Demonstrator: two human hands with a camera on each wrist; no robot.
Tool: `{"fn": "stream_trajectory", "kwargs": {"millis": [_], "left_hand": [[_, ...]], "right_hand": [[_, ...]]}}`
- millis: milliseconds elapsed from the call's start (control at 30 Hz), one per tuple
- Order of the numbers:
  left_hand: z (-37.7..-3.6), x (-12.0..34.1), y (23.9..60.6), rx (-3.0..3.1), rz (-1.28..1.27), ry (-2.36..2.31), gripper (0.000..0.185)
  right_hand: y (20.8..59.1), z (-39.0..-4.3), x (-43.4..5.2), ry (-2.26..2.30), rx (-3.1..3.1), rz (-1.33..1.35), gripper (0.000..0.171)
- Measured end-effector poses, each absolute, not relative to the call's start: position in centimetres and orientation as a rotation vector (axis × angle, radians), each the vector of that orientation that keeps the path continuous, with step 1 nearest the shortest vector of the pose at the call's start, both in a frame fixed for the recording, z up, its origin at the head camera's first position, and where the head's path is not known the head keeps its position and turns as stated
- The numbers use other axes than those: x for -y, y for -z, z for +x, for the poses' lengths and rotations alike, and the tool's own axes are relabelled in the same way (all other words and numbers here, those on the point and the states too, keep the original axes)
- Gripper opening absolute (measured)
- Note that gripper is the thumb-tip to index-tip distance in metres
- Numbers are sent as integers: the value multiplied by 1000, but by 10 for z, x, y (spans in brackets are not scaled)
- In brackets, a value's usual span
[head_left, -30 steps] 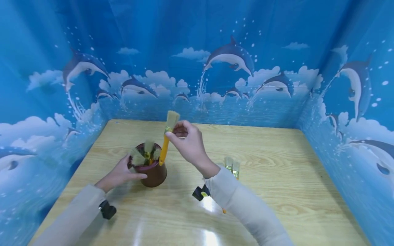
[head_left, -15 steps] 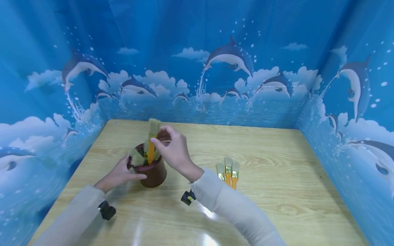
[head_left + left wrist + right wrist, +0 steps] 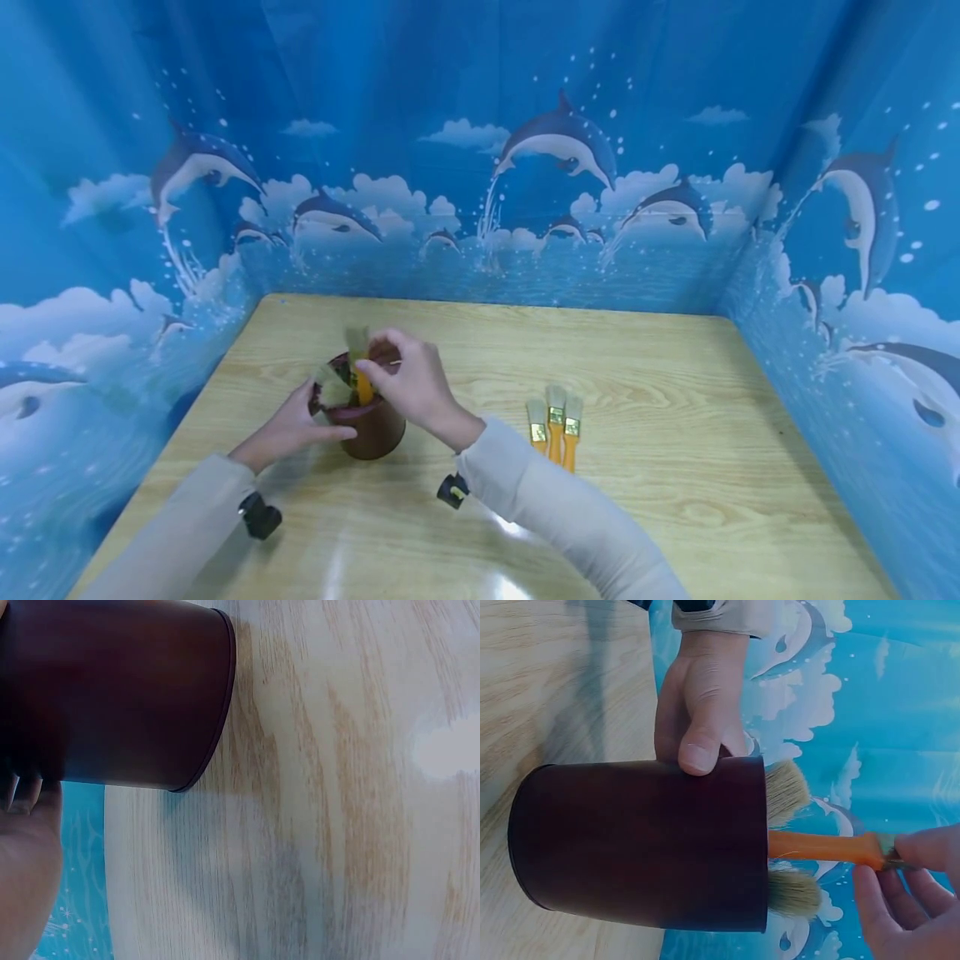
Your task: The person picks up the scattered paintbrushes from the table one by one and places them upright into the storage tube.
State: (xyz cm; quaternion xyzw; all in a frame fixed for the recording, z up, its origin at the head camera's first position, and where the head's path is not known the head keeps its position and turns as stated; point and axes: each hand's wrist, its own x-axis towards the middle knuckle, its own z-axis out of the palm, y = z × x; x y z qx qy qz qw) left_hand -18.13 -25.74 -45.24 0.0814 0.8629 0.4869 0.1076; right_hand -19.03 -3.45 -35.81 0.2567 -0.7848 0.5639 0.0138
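Note:
A dark brown cup point(image 3: 371, 425) point(image 3: 112, 690) point(image 3: 641, 844) stands on the wooden table point(image 3: 675, 467) at the left. My left hand point(image 3: 288, 427) point(image 3: 697, 712) grips its left side, thumb on the rim. My right hand point(image 3: 408, 379) point(image 3: 911, 900) pinches an orange-handled paintbrush point(image 3: 362, 367) point(image 3: 825, 847) by its ferrule, handle down inside the cup, bristles up. Other brushes point(image 3: 333, 385) point(image 3: 787, 791) stand in the cup with their bristles above the rim.
Three orange-handled paintbrushes point(image 3: 555, 425) lie side by side on the table to the right of my right forearm. Blue dolphin-print curtains point(image 3: 525, 167) wall the table at the back and both sides.
My right hand has carried the brush left and down, lowering its handle into the cup. The left hand has stayed on the cup. The three brushes on the table have come into view.

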Motion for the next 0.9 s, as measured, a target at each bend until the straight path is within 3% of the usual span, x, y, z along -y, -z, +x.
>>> {"fn": "stream_trajectory", "kwargs": {"millis": [233,900], "left_hand": [[-181,259,454,-2552,284,-1446,99],[-178,258,446,-2551,179,-1385,109]], "right_hand": [[364,-196,18,-1773,2515,791,27],[411,-221,-98,-1739,2649,286,31]]}}
